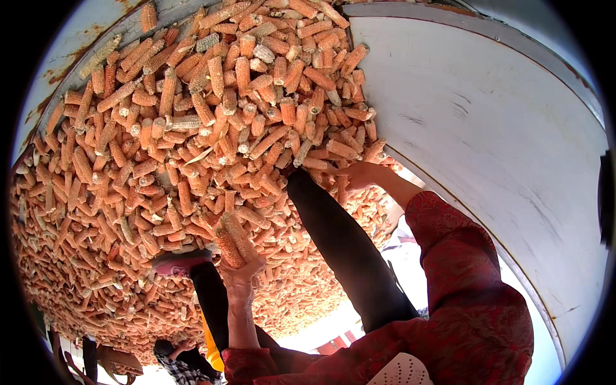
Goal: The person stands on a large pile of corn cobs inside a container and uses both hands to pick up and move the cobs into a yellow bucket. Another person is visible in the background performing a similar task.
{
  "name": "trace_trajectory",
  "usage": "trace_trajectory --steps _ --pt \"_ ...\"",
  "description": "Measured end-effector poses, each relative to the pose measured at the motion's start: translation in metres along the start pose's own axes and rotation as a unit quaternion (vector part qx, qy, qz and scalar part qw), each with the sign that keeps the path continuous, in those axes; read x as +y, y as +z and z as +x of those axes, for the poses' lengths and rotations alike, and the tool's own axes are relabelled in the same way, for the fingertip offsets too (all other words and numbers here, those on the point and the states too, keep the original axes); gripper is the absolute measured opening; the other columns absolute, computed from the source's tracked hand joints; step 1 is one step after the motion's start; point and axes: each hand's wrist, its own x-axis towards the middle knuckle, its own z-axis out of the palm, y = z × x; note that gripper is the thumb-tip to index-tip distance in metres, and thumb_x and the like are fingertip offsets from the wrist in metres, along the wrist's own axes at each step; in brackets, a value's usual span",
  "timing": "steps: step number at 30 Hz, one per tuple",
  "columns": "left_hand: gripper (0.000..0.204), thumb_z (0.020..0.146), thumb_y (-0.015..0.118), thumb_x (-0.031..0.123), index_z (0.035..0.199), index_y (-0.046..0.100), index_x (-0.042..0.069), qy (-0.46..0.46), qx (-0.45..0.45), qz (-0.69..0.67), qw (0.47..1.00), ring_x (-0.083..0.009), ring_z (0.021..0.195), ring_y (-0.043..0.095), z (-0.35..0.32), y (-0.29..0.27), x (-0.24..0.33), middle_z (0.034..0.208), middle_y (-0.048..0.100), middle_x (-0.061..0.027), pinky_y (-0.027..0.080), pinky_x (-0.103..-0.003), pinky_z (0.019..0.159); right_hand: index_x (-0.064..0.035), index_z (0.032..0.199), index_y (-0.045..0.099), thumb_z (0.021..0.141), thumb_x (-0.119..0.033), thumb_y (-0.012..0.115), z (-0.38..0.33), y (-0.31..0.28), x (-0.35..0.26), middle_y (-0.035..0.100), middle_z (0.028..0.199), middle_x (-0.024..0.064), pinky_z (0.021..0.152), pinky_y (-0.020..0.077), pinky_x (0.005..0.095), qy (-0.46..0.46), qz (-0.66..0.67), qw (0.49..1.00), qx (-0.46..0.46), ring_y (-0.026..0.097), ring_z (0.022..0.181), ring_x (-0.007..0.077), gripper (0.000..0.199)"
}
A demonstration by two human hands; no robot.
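Orange corn cobs (212,144) lie in a large heap around my hands and feet. My left hand (240,274), at the lower middle, is closed around a couple of corn cobs (235,240) that point up and away from me. Further right and farther off, my right hand (361,174) stretches its fingers over cobs at the heap's edge beside the pale wall. Some of its fingertips blend in with the cobs. My black-trousered leg (346,250) stands between the two hands, its foot mostly hidden among the cobs.
A smooth pale panel (487,122) curves along the right side. A rusty metal edge (61,74) bounds the heap at the upper left. My pink shoe (181,262) rests on the cobs left of my left hand. Another person in a checked sleeve (183,367) is at the lower left.
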Motion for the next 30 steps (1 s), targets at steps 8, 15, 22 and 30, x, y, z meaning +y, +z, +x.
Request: trace_trajectory --steps 8,15,22,30 --pt "0.034 0.065 0.078 -0.005 0.095 0.065 0.006 -0.023 0.038 0.013 0.999 -0.0135 0.073 0.063 -0.008 -0.022 -0.014 0.082 0.065 0.0001 0.051 -0.028 0.07 -0.0059 0.138 0.048 0.087 -0.009 0.057 0.03 -0.203 0.029 0.056 0.125 0.0096 0.108 0.0296 0.0464 0.061 -0.431 0.696 0.571 0.049 0.119 0.0261 0.052" --pt "0.038 0.065 0.08 -0.003 0.098 0.065 0.007 -0.031 0.019 -0.033 0.999 -0.0144 0.074 0.064 -0.008 -0.025 -0.014 0.083 0.065 -0.0001 0.053 -0.03 0.069 -0.0047 0.131 0.051 0.08 -0.022 0.072 0.055 -0.187 0.031 0.06 0.116 0.0115 0.102 0.0368 0.0477 0.232 -0.391 0.843 0.288 0.057 0.107 0.0265 0.058" --pt "0.036 0.066 0.078 -0.004 0.098 0.065 0.006 -0.056 0.011 -0.038 0.998 -0.0148 0.076 0.064 -0.008 -0.01 -0.005 0.085 0.065 0.0004 0.053 -0.031 0.07 -0.0001 0.139 0.042 0.083 -0.023 0.071 0.054 -0.136 0.006 0.052 0.135 0.0191 0.098 0.0501 0.0421 -0.035 0.591 0.655 0.469 0.059 0.114 0.0352 0.067" --pt "0.03 0.068 0.074 -0.003 0.095 0.064 0.004 -0.048 0.004 -0.095 0.994 -0.0183 0.074 0.064 -0.008 -0.017 0.011 0.084 0.065 -0.0049 0.053 -0.032 0.068 -0.0007 0.147 0.031 0.074 -0.013 0.076 0.12 -0.165 -0.032 0.04 0.145 0.0235 0.101 0.0477 0.0381 0.16 0.388 0.796 0.437 0.049 0.128 0.0348 0.086"
